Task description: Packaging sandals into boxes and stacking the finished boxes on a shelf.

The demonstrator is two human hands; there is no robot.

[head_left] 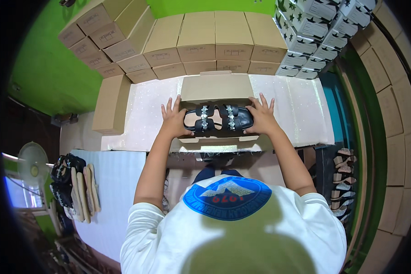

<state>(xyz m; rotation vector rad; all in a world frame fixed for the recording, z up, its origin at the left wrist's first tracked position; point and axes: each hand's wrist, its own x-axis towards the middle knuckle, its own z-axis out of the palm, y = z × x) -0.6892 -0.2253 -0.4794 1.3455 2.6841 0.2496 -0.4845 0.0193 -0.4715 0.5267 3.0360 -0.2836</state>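
Note:
A pair of black sandals (242, 118) with jewelled straps lies sideways at the mouth of an open brown shoe box (217, 87). The box's lid flap stands up on the far side. At the left end of the pair, my left hand (172, 122) grips the sandals with the thumb on the near side and the other fingers spread upward. My right hand (263, 118) grips the right end in the same way, its fingers also spread. Most of the box's inside is hidden beneath the sandals.
Closed brown boxes (196, 34) are stacked along the back, and star-patterned boxes (301, 45) at back right. One brown box (112, 105) stands at left. More sandals (68, 180) and pale soles lie on a side table (114, 192). Shoes (342, 178) line a rack at right.

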